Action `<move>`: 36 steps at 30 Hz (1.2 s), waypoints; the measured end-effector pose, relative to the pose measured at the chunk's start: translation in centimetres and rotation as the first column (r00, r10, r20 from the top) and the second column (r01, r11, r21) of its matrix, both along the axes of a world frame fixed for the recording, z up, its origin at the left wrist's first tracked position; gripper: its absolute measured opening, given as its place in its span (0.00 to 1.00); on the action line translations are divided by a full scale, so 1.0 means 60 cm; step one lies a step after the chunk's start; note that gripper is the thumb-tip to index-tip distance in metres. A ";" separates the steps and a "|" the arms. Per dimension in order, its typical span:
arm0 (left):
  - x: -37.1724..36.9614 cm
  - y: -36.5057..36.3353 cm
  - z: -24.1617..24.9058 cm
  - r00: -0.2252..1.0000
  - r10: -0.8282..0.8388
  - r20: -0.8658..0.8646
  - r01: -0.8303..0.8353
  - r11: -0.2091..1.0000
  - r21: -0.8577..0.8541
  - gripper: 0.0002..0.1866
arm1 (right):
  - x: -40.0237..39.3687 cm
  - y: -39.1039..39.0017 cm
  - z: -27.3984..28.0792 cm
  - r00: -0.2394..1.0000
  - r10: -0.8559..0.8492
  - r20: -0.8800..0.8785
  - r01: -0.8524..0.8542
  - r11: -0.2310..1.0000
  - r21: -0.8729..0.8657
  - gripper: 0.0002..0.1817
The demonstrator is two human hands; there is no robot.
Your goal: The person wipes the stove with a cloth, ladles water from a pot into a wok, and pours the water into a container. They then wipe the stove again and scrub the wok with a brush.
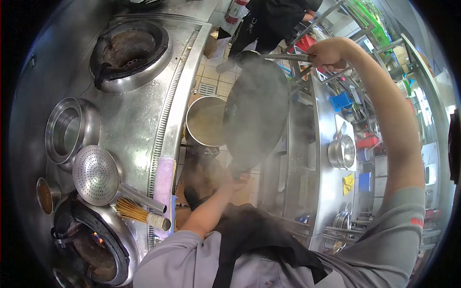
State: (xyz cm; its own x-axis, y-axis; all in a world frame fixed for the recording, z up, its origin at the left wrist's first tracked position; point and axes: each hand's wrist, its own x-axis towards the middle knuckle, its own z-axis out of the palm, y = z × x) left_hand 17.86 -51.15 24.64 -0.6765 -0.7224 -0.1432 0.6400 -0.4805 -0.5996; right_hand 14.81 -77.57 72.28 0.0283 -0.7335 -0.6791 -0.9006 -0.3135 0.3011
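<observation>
My left hand (238, 182) is closed round the near side of a dark wok (259, 105), where its handle would be; the grip itself is partly hidden by steam. The wok is held up on its side, steeply tilted, and overlaps the right rim of a big metal pot (194, 108) holding cloudy liquid. High on the right, my right hand (329, 54) grips the long handle of a ladle (288, 56). The ladle's bowl lies at the wok's far rim. Steam drifts across the wok and my left forearm.
On the steel range at left are two burners (129, 53), the nearer with a small flame, a perforated strainer (96, 173), a bamboo brush (132, 211) and a pink towel (164, 180). A counter at right holds metal bowls (342, 151). Another person (269, 24) stands beyond the wok.
</observation>
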 end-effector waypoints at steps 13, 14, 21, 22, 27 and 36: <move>0.060 0.020 0.163 0.749 0.120 0.652 0.005 0.982 -0.187 0.15 | -0.410 0.104 -0.047 0.453 -0.277 0.847 0.355 0.928 0.114 0.26; 0.069 0.032 0.178 0.720 0.148 0.678 -0.035 0.984 -0.177 0.14 | -0.443 0.111 -0.104 0.279 -0.274 0.920 0.409 0.901 0.144 0.23; 0.136 0.197 0.289 0.756 0.398 0.519 -0.355 0.916 -0.185 0.16 | -0.448 0.347 -0.595 -0.283 -0.298 0.911 0.571 0.711 0.410 0.11; 0.139 0.224 0.314 0.685 0.437 0.583 -0.434 0.887 -0.154 0.16 | -0.440 0.394 -0.635 -0.255 -0.332 0.908 0.625 0.660 0.417 0.10; 0.196 0.400 0.345 0.411 0.546 0.730 -0.672 0.723 -0.162 0.16 | -0.465 0.608 -0.799 -0.422 -0.570 0.705 0.492 0.509 0.706 0.11; 0.253 0.718 0.317 -0.265 0.008 0.964 -0.937 0.234 -0.259 0.08 | -0.435 0.595 -0.762 0.127 -0.528 0.839 0.519 0.757 0.398 0.13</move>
